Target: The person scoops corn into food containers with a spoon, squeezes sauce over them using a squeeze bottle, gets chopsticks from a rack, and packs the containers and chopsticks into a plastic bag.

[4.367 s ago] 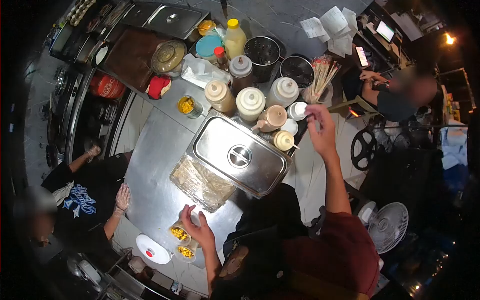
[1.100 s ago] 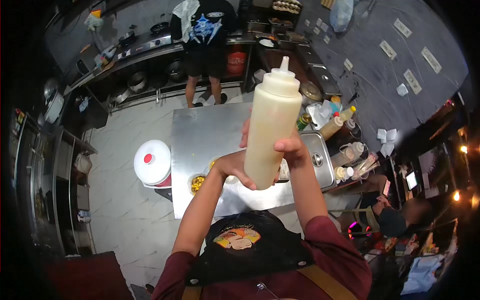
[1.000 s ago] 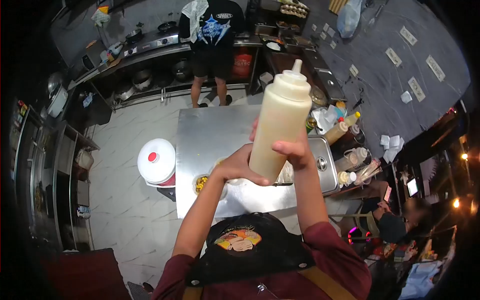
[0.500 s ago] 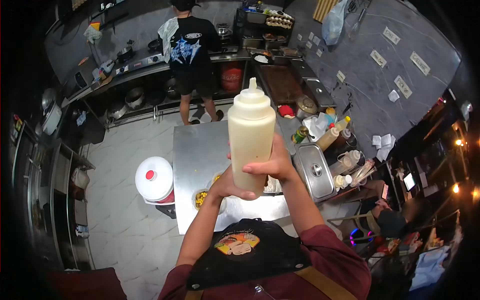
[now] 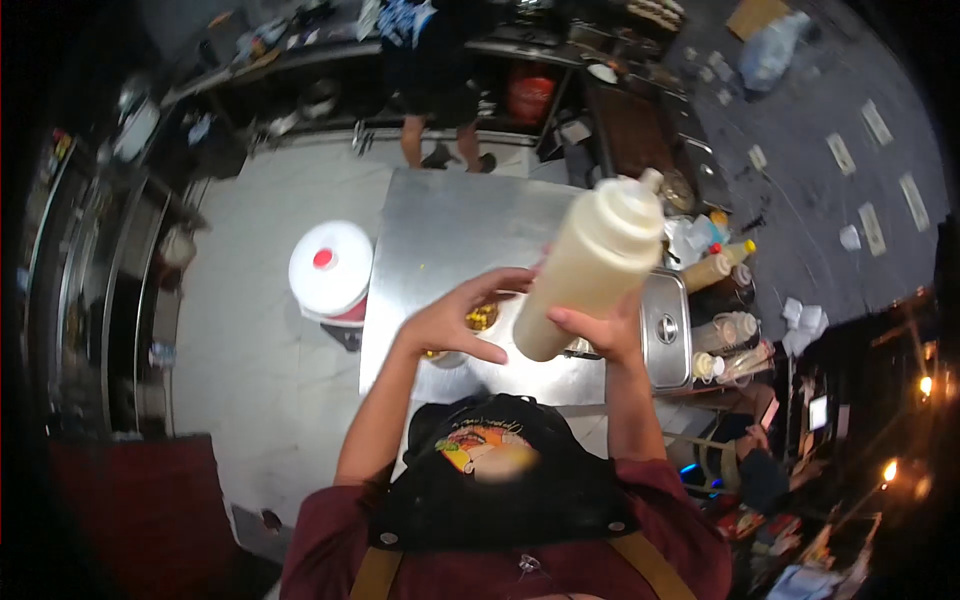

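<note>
While the right hand [image 5: 614, 335] grips a tall cream plastic squeeze bottle [image 5: 592, 265], tilted, nozzle up, above the silvery metal worktop [image 5: 460, 220] toward its near edge, the left hand [image 5: 438, 325] gapes wide, holding nothing, beside it; small yellow pieces [image 5: 481, 318] show between thumb and fingers.

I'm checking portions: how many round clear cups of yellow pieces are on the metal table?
2: the first cup shows between thumb and fingers of the left hand; the second cup is partly hidden by that hand. Others could be hidden.
</note>
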A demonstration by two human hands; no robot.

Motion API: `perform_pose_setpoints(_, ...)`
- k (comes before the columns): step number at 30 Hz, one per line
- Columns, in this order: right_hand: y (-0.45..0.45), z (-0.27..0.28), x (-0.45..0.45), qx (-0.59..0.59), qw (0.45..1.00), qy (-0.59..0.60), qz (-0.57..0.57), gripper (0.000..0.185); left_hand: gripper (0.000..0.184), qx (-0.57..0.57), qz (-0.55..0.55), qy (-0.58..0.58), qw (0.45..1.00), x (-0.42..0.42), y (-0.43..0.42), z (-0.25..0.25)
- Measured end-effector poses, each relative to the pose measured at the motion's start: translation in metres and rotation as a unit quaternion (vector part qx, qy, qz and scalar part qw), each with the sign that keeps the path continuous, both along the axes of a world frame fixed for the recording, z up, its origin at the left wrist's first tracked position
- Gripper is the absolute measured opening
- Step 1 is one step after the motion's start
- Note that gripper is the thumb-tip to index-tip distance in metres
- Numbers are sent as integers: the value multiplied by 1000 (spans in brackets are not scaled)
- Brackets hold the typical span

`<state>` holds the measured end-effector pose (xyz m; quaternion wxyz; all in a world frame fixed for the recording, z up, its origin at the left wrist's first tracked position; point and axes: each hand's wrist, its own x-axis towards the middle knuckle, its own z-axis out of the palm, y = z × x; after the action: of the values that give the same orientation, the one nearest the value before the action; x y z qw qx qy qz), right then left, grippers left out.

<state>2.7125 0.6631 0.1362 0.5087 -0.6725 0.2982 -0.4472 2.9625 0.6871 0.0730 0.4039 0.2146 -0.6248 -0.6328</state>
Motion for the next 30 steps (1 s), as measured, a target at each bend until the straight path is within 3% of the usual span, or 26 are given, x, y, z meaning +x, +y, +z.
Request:
perform_pose_setpoints(5,1,-22,-14,-101,970,221,-16,104,65,100,178,68,976,114,94,-40)
perform_pose_setpoints(7,2,-33,-11,-122,945,305,12,111,36,199,346,-20,917,145,144,-88)
perform_pose_setpoints(8,2,-46,-14,-25,942,330,53,113,31,244,404,-61,879,155,165,-116)
perform_pose_setpoints(10,2,-68,-10,-21,914,390,109,111,30,330,505,-143,785,165,206,-179)
perform_pose_setpoints(13,3,-100,0,-4,888,428,167,106,36,387,568,-190,701,147,271,-259)
perform_pose_setpoints(16,1,-128,15,3,867,463,186,106,33,475,530,-141,688,114,348,-333)
perform_pose_setpoints(17,0,-134,20,3,861,470,194,107,30,473,504,-143,709,104,379,-350)
perform_pose_setpoints(19,-4,-144,31,0,851,483,205,108,27,525,482,-169,681,76,449,-394)
perform_pose_setpoints(20,-5,-147,36,-16,854,476,209,110,26,531,488,-158,675,60,481,-406)
perform_pose_setpoints(22,-10,-150,47,-29,834,504,223,112,21,683,453,-76,568,38,521,-390)
perform_pose_setpoints(24,-17,-148,59,-34,807,539,239,113,18,755,443,-3,484,16,554,-384)
perform_pose_setpoints(27,-26,-142,77,-44,758,595,263,112,16,772,483,28,412,-1,579,-371)
perform_pose_setpoints(30,-38,-149,87,-103,729,617,278,113,18,723,556,55,405,-7,578,-379)
